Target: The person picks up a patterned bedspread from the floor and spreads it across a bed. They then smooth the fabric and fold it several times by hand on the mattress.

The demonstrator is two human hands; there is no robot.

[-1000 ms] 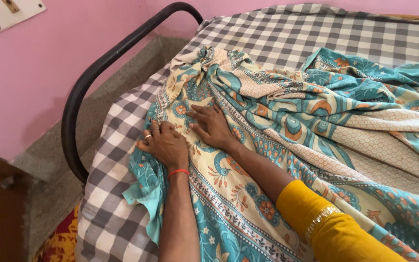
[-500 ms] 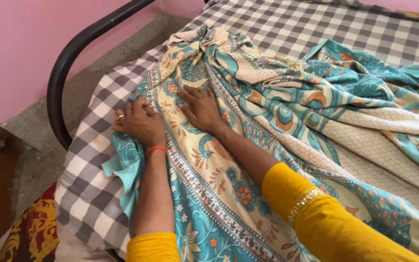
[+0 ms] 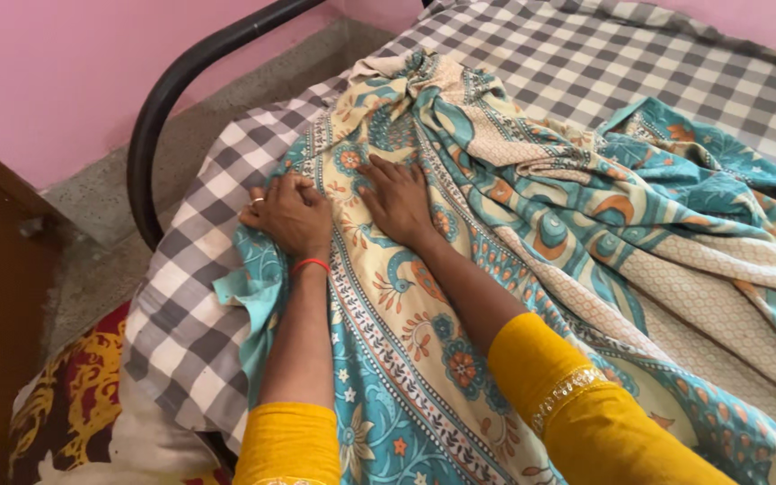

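left hand [image 3: 291,216] lies curled on the near-left edge of the printed sheet [image 3: 532,224], fingers bent over a gathered fold of cloth, which it holds; a ring and a red thread band show on it. right hand [image 3: 399,199] lies just beside it, flat and wide, palm pressing the cloth, gripping nothing. the sheet is thin cotton, teal, cream and orange, heavily creased, bunched to a knot at the far corner. it lies on the bed over a grey and white checked cover [image 3: 186,323], bare along the left margin. a black curved metal rail [image 3: 159,117] closes the bed end; pink wall [image 3: 56,81] stands close behind.
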